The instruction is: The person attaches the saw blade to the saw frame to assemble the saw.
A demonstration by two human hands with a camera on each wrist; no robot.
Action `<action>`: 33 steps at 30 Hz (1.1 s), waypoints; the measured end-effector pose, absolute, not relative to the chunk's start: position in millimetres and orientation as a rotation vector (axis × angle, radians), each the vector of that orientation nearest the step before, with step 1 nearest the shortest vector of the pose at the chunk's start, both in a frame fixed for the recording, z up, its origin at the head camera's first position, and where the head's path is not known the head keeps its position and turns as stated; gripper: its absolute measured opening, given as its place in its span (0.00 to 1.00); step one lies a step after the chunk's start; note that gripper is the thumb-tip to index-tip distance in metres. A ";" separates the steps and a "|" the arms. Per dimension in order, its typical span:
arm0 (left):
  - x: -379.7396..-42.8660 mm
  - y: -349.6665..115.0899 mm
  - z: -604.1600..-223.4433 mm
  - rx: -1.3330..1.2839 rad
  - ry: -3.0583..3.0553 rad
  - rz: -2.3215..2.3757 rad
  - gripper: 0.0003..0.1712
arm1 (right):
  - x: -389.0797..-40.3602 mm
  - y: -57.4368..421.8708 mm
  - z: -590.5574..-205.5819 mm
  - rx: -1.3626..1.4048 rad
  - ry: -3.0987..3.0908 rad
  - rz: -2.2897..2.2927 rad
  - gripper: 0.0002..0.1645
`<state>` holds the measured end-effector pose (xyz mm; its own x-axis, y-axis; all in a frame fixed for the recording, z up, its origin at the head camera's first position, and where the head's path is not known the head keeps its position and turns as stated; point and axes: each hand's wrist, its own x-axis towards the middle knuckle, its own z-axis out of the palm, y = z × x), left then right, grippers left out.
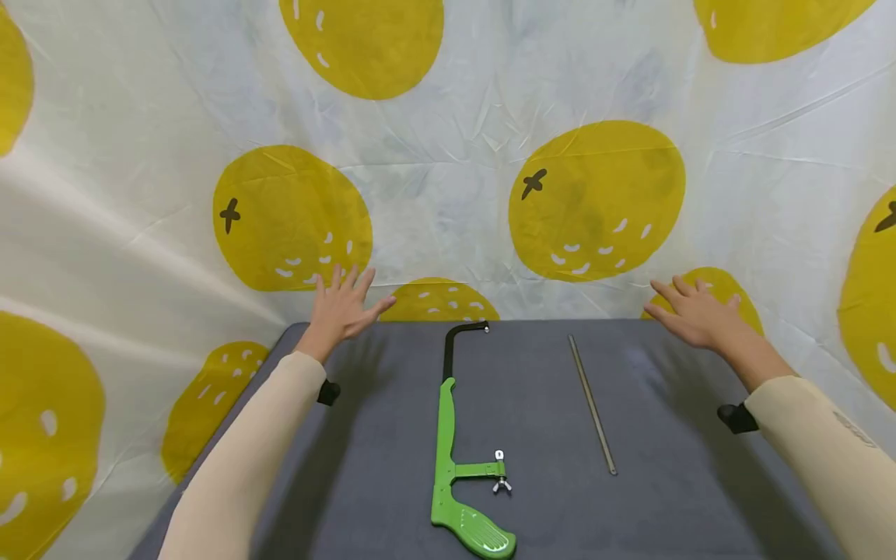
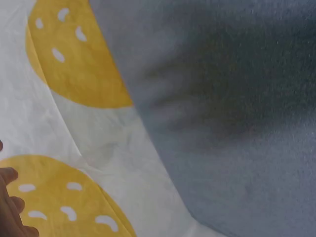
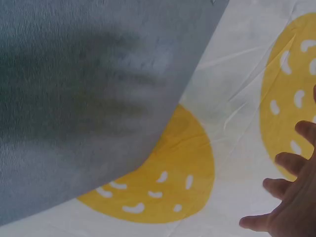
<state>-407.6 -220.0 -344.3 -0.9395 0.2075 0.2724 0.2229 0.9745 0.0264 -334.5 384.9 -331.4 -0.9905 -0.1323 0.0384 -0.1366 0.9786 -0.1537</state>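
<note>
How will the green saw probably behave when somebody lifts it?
The saw seems stiff, judging by its metal-looking frame. It may feel heavier toward the thick handle, since the front bar is thin. Its jutting handle should resist rolling.

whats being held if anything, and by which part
Nothing is held: the green and black hacksaw frame and thin, straight grey metal strip lie untouched on the grey tabletop.

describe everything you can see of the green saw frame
The green saw frame lies flat on the dark grey table, handle at the near end. It looks like glossy painted metal. A bent black bar forms the far end; a short green side arm carries a silvery wing nut. Nothing is mounted across it, and only the table touches it.
</note>
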 end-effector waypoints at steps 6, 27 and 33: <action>-390.5 -212.5 -345.2 -0.289 -2.856 -0.171 0.55 | -319.2 375.3 -336.5 0.247 -3.043 0.234 0.48; -311.6 -161.3 -381.6 -0.313 -2.865 -0.711 0.49 | -249.8 293.3 -385.7 0.277 -3.117 0.959 0.39; -302.6 -138.0 -402.8 -0.403 -2.870 -0.909 0.32 | -255.6 275.0 -403.8 0.216 -3.145 1.086 0.41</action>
